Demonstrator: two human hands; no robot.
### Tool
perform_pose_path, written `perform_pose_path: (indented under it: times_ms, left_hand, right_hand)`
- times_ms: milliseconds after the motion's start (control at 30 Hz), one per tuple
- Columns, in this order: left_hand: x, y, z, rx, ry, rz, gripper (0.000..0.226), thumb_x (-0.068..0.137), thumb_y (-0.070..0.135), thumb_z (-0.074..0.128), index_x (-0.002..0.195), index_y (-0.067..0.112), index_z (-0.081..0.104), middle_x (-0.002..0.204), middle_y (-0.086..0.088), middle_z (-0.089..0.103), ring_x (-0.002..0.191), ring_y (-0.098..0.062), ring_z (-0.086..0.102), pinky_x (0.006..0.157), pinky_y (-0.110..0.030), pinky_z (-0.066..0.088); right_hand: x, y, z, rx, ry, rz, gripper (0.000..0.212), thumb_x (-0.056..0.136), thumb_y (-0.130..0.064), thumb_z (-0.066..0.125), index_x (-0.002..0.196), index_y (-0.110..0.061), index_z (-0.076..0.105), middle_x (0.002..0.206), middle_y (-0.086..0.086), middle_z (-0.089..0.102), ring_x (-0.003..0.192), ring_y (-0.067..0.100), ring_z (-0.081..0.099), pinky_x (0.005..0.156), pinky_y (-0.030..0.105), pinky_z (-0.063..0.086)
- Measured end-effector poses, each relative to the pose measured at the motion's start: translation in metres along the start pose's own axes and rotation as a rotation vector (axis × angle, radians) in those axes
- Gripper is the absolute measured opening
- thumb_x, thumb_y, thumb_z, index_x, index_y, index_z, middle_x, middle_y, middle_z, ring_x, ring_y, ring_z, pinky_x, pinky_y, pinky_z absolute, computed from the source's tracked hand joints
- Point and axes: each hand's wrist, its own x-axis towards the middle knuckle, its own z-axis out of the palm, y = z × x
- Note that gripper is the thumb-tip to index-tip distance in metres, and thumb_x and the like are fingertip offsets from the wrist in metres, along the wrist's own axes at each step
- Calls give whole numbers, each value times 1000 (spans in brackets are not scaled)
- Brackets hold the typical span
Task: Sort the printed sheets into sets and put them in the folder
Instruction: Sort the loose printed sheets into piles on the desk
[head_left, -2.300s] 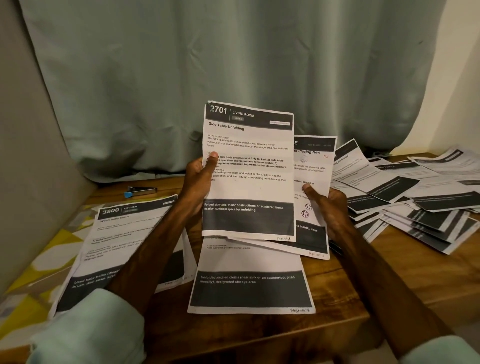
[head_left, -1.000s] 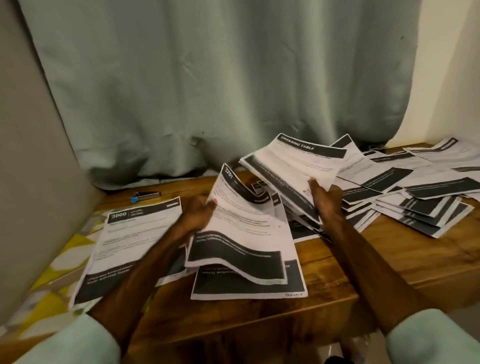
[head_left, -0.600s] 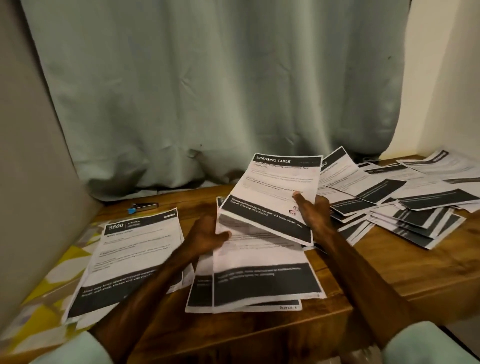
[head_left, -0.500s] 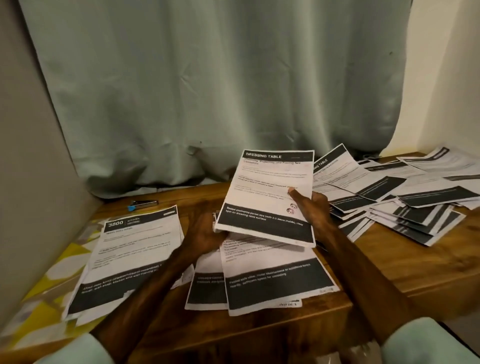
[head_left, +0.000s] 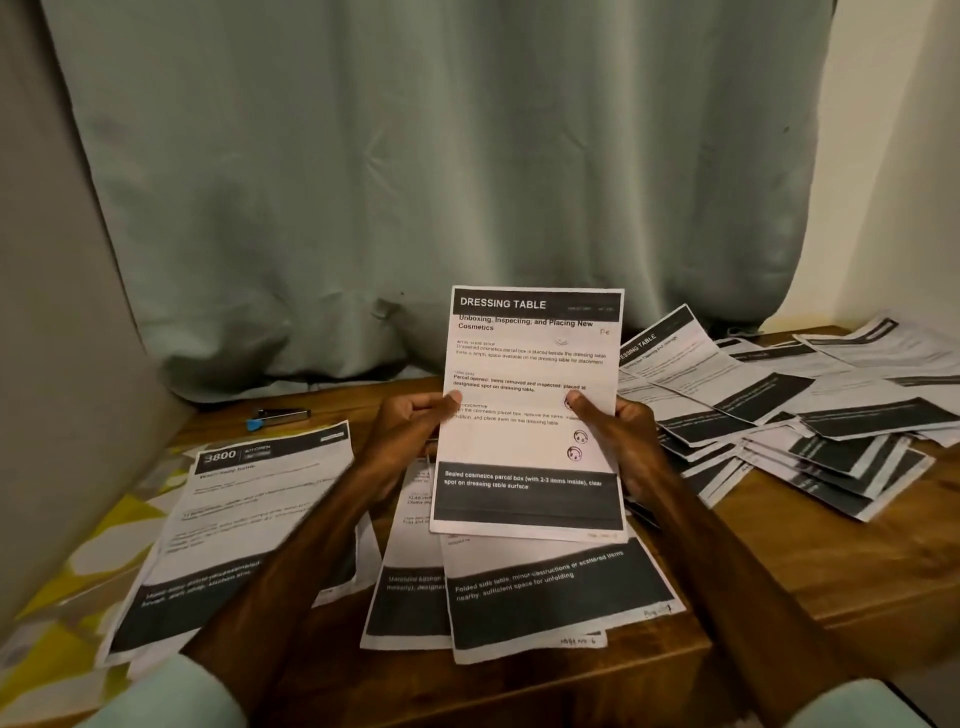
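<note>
Head view, two hands (head_left: 400, 439) (head_left: 623, 441), one held sheet (head_left: 519, 452)

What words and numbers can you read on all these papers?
"DRESSING TABLE", "Unboxing, Inspecting, and Placing New Cosmetics": held sheet.
"3800", "KITCHEN": left sheet.
"Folded side table": front sheet, lying flat.
"ESSING TABLE": right pile, top sheet.
The rest is too blurred.

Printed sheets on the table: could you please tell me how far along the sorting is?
Two piles look started: the kitchen pile on the left and the middle pile. In hand: left hand and right hand hold a DRESSING TABLE sheet. Left: the loose heap on the right, and filing; no folder is in view.
</note>
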Motion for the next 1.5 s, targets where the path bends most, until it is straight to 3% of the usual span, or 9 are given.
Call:
perform_pose_path:
  times_ms: [200, 367, 533, 700, 867, 1067, 1167, 1300, 1500]
  left_hand:
    - [5, -16, -5, 22, 83, 88, 21, 96, 19, 68, 115, 11, 72, 99, 6, 79, 88, -19, 77, 66, -25, 61]
    - [5, -23, -9, -24, 139, 102, 22, 97, 20, 68, 116, 11, 72, 104, 2, 79, 92, -21, 77, 73, -31, 63]
    - [10, -26, -16, -21, 178, 74, 24, 98, 27, 66, 118, 14, 70, 113, -3, 77, 95, -22, 76, 82, -41, 62]
    - [-2, -25, -19, 44, 157, 37, 28, 99, 12, 64, 126, 5, 67, 118, -6, 73, 86, -9, 75, 71, -21, 60]
    - [-12, -4, -74, 230, 326, 10, 19, 99, 21, 65, 115, 12, 71, 112, -6, 75, 91, -18, 75, 85, -37, 61]
    - [-46, 0, -181, 537, 428, -52, 21, 91, 12, 74, 106, -2, 76, 103, -14, 76, 88, -23, 68, 87, -44, 59]
    - [-64, -9, -216, 748, 471, -79, 27, 89, 13, 77, 113, -1, 75, 112, -11, 73, 97, -22, 66, 83, -30, 49]
    - [-75, -28, -240, 888, 604, -242, 42, 81, 29, 86, 113, 7, 72, 125, -15, 68, 112, -33, 65, 93, -39, 51]
    - [-87, -30, -231, 1182, 640, -243, 50, 79, 33, 85, 119, 10, 64, 123, -15, 65, 117, -38, 57, 90, -45, 50]
  right_hand:
    - [2, 0, -4, 22, -26, 8, 37, 87, -33, 78, 116, -11, 72, 104, 11, 78, 94, 35, 76, 87, 54, 59]
    - [3, -2, -3, -43, -54, -42, 26, 93, -24, 72, 118, -17, 71, 103, 5, 79, 89, 23, 77, 68, 33, 60]
    - [0, 0, 1, -120, -145, -30, 23, 95, -18, 69, 118, -14, 71, 102, 4, 79, 90, 25, 77, 69, 33, 63]
    - [-8, 0, 16, -169, -185, -2, 19, 95, -17, 70, 114, -12, 72, 101, 8, 79, 85, 25, 78, 64, 31, 62]
    - [-18, -8, 44, -323, -269, -53, 24, 101, -34, 61, 103, -14, 75, 91, 4, 79, 77, 20, 76, 58, 30, 60]
    - [-27, -9, 74, -395, -442, -69, 20, 102, -20, 60, 113, -7, 71, 102, 8, 79, 86, 28, 77, 63, 37, 64]
    - [-32, -3, 88, -447, -494, -40, 20, 101, -19, 61, 113, -6, 70, 102, 8, 79, 87, 27, 77, 59, 31, 62]
    - [-42, 0, 100, -493, -532, -41, 18, 102, -19, 60, 111, -7, 71, 101, 6, 79, 88, 27, 77, 56, 24, 58]
    - [-47, -3, 102, -527, -546, -50, 18, 102, -16, 59, 111, -5, 70, 102, 7, 79, 88, 28, 77, 56, 25, 58]
